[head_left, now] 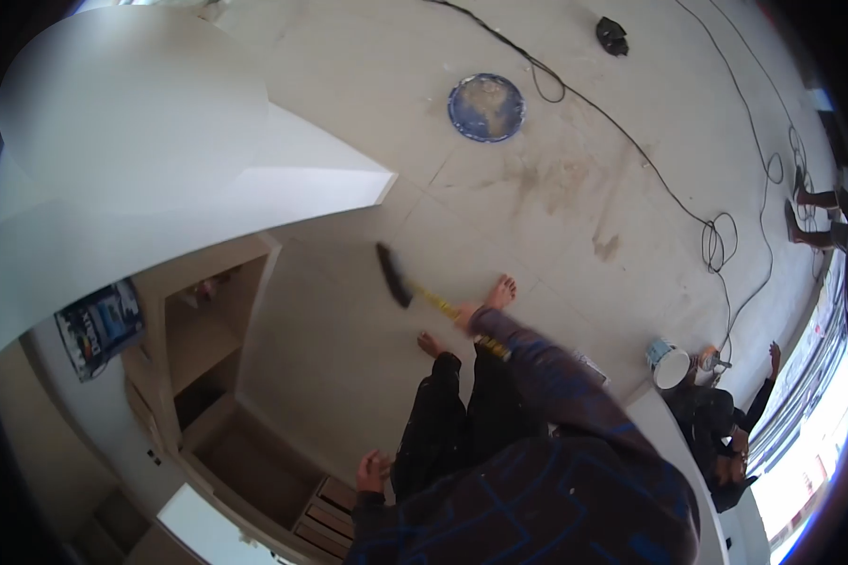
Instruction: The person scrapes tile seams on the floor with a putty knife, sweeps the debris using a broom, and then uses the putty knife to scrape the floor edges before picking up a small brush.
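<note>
My right hand (468,317) is wrapped round the yellow handle of a broom (433,299). The broom's dark, narrow head, slightly blurred, lies on the pale tiled floor (330,282) in front of my bare feet. Part of the handle shows behind my hand, beside my sleeve. My left hand (374,469) hangs low by my left leg, fingers loosely bent and apart, with nothing visible in it. Nearest to it are the wooden drawers (325,516) of a low cabinet.
A white panel (320,169) juts in from the left above wooden shelving (212,330) with a dark paint container (101,325). Ahead lie a blue round lid (486,107) and a long black cable (622,132). At right are a white bucket (669,365) and a crouching person (711,414).
</note>
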Demonstrator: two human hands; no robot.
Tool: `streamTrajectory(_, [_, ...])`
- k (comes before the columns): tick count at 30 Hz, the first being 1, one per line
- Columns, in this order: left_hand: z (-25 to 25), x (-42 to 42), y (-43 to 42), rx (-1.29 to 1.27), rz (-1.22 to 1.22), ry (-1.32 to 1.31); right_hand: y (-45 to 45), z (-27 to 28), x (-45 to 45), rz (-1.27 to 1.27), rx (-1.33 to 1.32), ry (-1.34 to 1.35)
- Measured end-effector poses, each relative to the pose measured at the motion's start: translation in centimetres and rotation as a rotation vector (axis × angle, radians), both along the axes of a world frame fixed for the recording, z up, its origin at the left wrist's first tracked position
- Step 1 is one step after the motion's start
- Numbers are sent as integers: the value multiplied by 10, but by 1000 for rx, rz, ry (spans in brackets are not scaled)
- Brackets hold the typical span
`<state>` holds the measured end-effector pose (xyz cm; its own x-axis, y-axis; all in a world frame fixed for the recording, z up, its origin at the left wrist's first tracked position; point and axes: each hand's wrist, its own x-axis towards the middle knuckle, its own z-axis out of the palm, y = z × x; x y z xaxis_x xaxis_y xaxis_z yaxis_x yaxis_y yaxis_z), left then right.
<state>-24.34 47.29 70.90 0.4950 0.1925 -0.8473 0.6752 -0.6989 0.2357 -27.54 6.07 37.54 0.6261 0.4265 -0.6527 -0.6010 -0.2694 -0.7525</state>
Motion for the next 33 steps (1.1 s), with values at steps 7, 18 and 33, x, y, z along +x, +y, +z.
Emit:
streamTrajectory(7, [-6,-8,24,53,-76,36,-186,89,-140,-546,-325,280])
streamTrajectory(18, [-37,-20,33,-95,13,59,-84,225,-102,-678,6,570])
streamTrajectory(33, [-76,-1,216,-220,391,31,7,182,13,-625,-235,529])
